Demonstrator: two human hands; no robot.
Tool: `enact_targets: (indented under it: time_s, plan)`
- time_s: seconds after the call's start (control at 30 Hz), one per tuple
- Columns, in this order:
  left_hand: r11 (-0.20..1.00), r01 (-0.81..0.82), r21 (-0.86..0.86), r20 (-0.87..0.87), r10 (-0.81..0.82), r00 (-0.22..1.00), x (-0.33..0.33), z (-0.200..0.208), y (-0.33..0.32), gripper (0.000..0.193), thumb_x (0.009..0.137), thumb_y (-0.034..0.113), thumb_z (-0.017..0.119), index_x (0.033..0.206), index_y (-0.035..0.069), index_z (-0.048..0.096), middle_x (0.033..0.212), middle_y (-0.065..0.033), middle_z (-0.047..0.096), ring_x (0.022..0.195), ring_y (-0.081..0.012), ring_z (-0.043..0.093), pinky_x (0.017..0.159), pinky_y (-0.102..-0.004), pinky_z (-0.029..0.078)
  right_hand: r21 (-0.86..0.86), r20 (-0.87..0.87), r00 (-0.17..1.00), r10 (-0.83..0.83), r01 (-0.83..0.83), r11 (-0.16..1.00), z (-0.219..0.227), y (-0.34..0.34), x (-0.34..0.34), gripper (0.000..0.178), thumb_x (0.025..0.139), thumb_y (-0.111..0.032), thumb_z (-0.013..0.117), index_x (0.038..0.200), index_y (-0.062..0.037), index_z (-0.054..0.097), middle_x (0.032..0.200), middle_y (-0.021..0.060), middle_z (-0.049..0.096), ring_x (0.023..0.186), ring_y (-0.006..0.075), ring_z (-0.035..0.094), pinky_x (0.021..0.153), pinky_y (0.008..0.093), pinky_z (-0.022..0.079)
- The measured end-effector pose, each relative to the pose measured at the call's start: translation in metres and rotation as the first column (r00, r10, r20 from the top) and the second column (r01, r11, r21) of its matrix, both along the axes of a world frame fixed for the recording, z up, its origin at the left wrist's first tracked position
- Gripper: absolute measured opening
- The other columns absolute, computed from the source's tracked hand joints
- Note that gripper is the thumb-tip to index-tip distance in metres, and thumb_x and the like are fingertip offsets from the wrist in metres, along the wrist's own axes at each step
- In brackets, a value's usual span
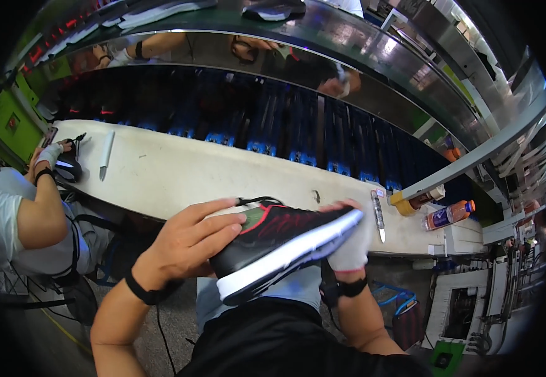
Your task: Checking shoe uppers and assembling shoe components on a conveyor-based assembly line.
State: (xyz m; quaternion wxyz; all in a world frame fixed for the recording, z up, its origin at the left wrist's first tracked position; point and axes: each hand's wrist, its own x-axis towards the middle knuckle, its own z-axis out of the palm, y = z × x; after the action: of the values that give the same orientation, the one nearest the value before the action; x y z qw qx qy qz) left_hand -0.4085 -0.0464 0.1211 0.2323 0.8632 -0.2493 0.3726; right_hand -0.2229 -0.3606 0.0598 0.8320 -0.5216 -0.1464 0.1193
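A black sneaker [285,242] with red trim and a white sole is held on its side above my lap, at the front edge of the white bench. Its toe points right, and green lining shows at the collar. My left hand [191,242], bare with a black wristband, is closed around the collar and heel. My right hand [351,245], in a pale glove with a pink cuff, grips the toe end from beyond and below; some of its fingers are hidden behind the shoe and slightly blurred. A black lace loop sticks out near the collar.
On the white bench [178,169] lie a pale knife-like tool [106,154] and a slim pen-like tool [378,217]. Orange-capped bottle [448,215] and yellowish container [417,201] stand right. A co-worker [21,220] handles a shoe at left. Shoes sit on the raised conveyor [342,31].
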Motion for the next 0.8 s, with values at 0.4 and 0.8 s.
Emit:
enact_targets:
  time_s: [0.4,0.8]
  plan:
    - [0.993,-0.091,-0.08,-0.577,0.028,0.816,0.038,0.076,-0.004,0.075,0.079,0.039,0.094,0.136,0.002,0.062,0.114,-0.0232,0.076,0.103,-0.0462,0.075,0.089,-0.049,0.06,-0.358,0.585,0.653,0.481,-0.324,0.876,0.088,0.105,-0.008,0.12,0.07,-0.048,0.103,0.162,-0.0003,0.044,0.166,0.0239,0.048,0.154,0.0371,0.05,0.128,0.0475,0.038]
    - [0.925,-0.306,-0.224,-0.679,0.077,0.73,0.043,0.052,0.026,0.086,0.071,0.032,0.104,0.138,0.001,0.06,0.112,-0.0279,0.078,0.109,-0.0495,0.075,0.096,-0.0475,0.06,0.488,0.17,0.95,0.262,-0.312,0.815,0.04,0.152,-0.005,0.065,0.096,-0.044,0.076,0.146,-0.0103,0.05,0.13,0.0095,0.058,0.12,0.0231,0.06,0.105,0.0394,0.049]
